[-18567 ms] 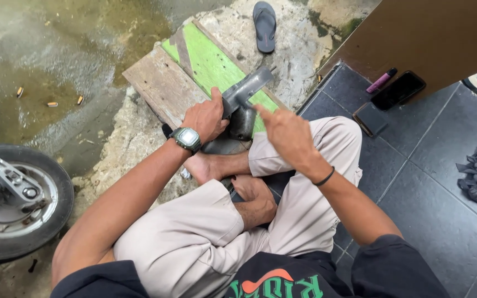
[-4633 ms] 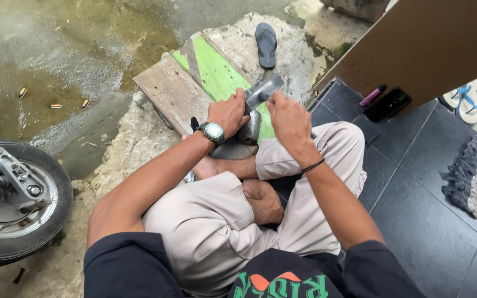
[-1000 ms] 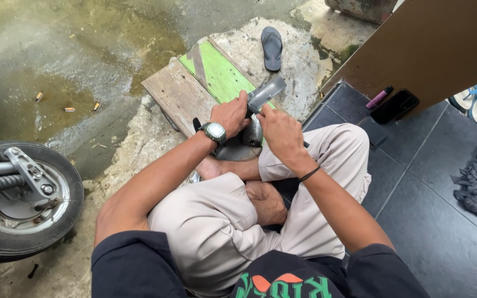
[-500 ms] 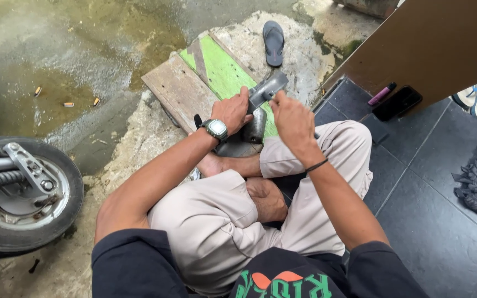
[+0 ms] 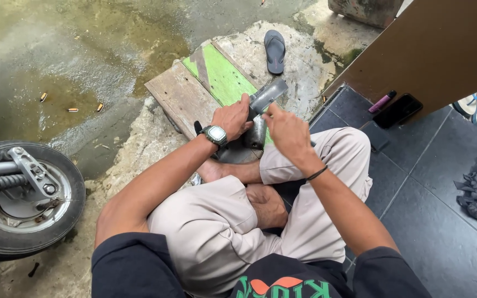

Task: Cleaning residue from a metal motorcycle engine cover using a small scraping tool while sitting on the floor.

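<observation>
Your left hand (image 5: 233,117) is wrapped tight around the lower end of a grey metal tube (image 5: 266,96). Your right hand (image 5: 285,131) sits just to its right, fingertips (image 5: 269,109) pinched on the tube's near edge; can't tell from this angle if they're clamped on it or only touching.

The tube's long axis runs from your hands up and away to the right, with the free end pointing past the green-painted board (image 5: 219,77). The left hand is lower on the part, the right slightly nearer the open end. Below the tube there's a dark rounded piece (image 5: 255,135), partly hidden by both hands.

Surface: you're sitting cross-legged, knees on dark floor tiles (image 5: 432,193), with the work held over the plank and rough wet concrete (image 5: 139,149).

Around you: wheel with brake arm (image 5: 26,196) at left, a grey sandal (image 5: 275,51) beyond the board, and a phone (image 5: 397,110) and a pink pen-like stick (image 5: 382,101) by the brown panel (image 5: 443,49).
</observation>
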